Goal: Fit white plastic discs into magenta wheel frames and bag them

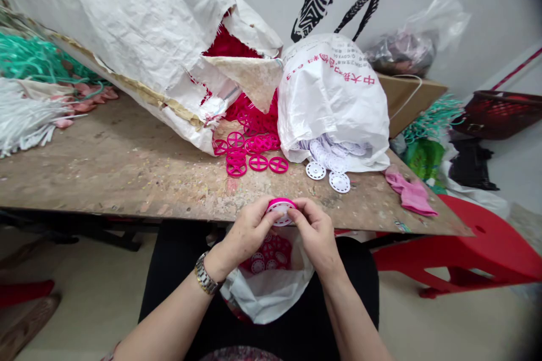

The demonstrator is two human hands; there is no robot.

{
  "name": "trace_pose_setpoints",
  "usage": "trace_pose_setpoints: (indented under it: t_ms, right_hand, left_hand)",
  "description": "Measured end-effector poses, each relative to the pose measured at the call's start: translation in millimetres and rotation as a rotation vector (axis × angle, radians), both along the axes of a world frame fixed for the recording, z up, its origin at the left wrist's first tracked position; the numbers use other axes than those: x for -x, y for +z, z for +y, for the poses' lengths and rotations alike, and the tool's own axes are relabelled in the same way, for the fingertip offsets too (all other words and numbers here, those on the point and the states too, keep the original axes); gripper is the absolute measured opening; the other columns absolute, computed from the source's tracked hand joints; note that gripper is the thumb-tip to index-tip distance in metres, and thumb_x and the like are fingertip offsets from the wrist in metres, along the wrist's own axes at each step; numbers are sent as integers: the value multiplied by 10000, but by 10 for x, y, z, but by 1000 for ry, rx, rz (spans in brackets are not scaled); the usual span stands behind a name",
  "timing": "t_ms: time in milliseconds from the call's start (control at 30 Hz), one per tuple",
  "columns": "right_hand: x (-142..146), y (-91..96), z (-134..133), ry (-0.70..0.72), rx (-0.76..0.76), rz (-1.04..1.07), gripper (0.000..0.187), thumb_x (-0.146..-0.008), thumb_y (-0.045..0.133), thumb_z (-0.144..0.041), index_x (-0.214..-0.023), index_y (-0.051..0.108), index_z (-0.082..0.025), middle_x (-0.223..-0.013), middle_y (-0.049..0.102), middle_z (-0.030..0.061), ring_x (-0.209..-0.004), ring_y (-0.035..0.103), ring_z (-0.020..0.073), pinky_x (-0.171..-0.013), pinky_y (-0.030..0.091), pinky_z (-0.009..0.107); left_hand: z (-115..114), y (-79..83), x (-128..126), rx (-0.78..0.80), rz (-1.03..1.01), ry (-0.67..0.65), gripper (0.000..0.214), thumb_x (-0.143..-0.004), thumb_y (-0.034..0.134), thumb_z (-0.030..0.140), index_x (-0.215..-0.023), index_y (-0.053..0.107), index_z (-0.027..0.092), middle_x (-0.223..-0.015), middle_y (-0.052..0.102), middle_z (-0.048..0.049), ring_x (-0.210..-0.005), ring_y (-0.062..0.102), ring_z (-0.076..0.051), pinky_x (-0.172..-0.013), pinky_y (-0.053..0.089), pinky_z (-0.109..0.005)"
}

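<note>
Between my two hands is a white slotted plastic disc (277, 215) with a pink plastic ring (280, 201) against its far side. My left hand (249, 228) grips the left edge, thumb on the white face. From the right, my right hand (315, 231) pinches the same pair, its thumb also on the white face. Below them, a white sack (271, 290) sits open on my lap with several pink-and-white discs (269, 254) inside. Loose pink spoked rings (258, 163) lie on the table in front, and white discs (339, 181) lie right of them.
A large woven sack (139, 28) spills pink rings at the back left. A white printed bag (332, 96) holds white discs. A pink cloth (410, 193) lies near the table's (105, 163) right end, beside a red stool (466, 242). White strands (29, 115) lie far left.
</note>
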State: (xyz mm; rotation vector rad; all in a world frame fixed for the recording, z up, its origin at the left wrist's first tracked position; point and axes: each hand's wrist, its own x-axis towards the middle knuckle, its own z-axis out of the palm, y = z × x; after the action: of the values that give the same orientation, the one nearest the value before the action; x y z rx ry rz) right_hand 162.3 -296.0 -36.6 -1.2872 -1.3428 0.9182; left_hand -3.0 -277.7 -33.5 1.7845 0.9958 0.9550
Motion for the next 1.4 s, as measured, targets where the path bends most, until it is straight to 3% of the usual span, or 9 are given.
trace_pose_setpoints:
  t_ms: [133, 300, 433, 567, 700, 867, 1133, 1267, 1400]
  right_hand:
    - [-23, 12, 3, 95, 32, -48, 140, -869, 606, -316, -835, 670, -197, -766, 661, 1, -736, 601, 168, -679, 455, 257]
    - [18, -15, -53, 82, -38, -170, 139, -910, 568, -299, -857, 649, -200, -792, 653, 2, -760, 599, 165, -704, 441, 261]
    - [33, -85, -49, 45, -4, -157, 147, -901, 576, -326, -851, 644, -205, -783, 652, 4, -756, 597, 175, -702, 443, 274]
    - [23, -121, 1, 14, 75, 22, 182, -854, 616, -378, -834, 652, -201, -745, 652, 5, -714, 591, 179, -666, 461, 279]
    - [23, -123, 22, -34, 89, 150, 206, -823, 653, -403, -846, 658, -198, -767, 677, 12, -717, 606, 181, -670, 484, 282]
    - [33, -112, -6, 18, 80, 153, 195, -823, 676, -367, -933, 662, -206, -829, 688, 10, -758, 619, 180, -708, 488, 283]
    - [75, -139, -54, -97, 35, 84, 108, -829, 645, -312, -877, 638, -216, -786, 665, -2, -745, 612, 180, -705, 483, 286]
    - [36, -150, -28, -11, 44, 65, 140, -837, 648, -339, -906, 636, -219, -804, 659, -1, -740, 604, 176, -698, 479, 282]
    - [-4, -134, -37, 14, 43, -49, 159, -822, 664, -327, -942, 642, -225, -818, 665, -1, -751, 603, 182, -695, 468, 280]
  left_hand:
    - [32, 59, 36, 40, 43, -77, 248, -985, 471, 371, -970, 626, 177, -872, 635, -7, -821, 573, -158, -732, 407, -258]
    - [21, -13, -6, 10, 26, 33, 297, -992, 447, 353, -822, 607, 170, -743, 575, 14, -714, 525, -139, -670, 366, -255]
    - [38, -54, -33, 39, -6, 46, 309, -981, 462, 369, -804, 619, 171, -734, 581, 11, -709, 530, -142, -669, 380, -256]
    - [53, -60, -12, 162, -113, -26, 308, -980, 445, 410, -989, 659, 188, -868, 667, -20, -802, 614, -174, -729, 468, -270]
    - [30, -89, 0, 362, -225, -82, 348, -956, 485, 429, -1212, 577, 212, -825, 667, -16, -618, 644, -162, -588, 529, -272]
    - [19, -84, 4, 276, -133, -84, 283, -962, 481, 387, -1150, 590, 206, -849, 654, -16, -633, 645, -147, -611, 538, -264]
    - [-21, -151, -45, 207, -141, -78, 331, -936, 520, 290, -1259, 543, 219, -855, 650, -8, -562, 605, -117, -597, 525, -254]
    - [-5, -149, -18, 185, -78, -74, 371, -930, 514, 266, -1299, 531, 223, -788, 639, 2, -516, 577, -116, -555, 509, -250]
    - [1, -153, -7, 143, -38, -55, 436, -915, 535, 252, -1350, 510, 237, -858, 668, -28, -565, 602, -138, -607, 535, -288]
